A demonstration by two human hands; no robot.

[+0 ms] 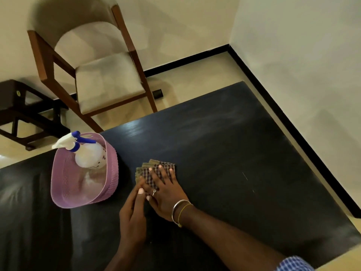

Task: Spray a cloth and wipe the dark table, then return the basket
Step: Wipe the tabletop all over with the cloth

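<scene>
Hands together on cloth (146, 174): R hand (166, 194) flat, fingers splayed; L hand (132, 216) alongside, loose, at edge.

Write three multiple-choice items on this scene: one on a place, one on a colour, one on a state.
1. Where is the spray bottle?
A. in the basket
B. on the chair
C. on the floor

2. What colour is the basket?
A. green
B. black
C. lilac

3. How does the right hand lie?
A. curled in a fist
B. flat on the cloth, fingers spread
C. lifted off the table

Key:
1 A: the bottle stands inside the basket's walls.
2 C: the woven walls show pale purple.
3 B: straight fingers press the checked cloth down.
</scene>
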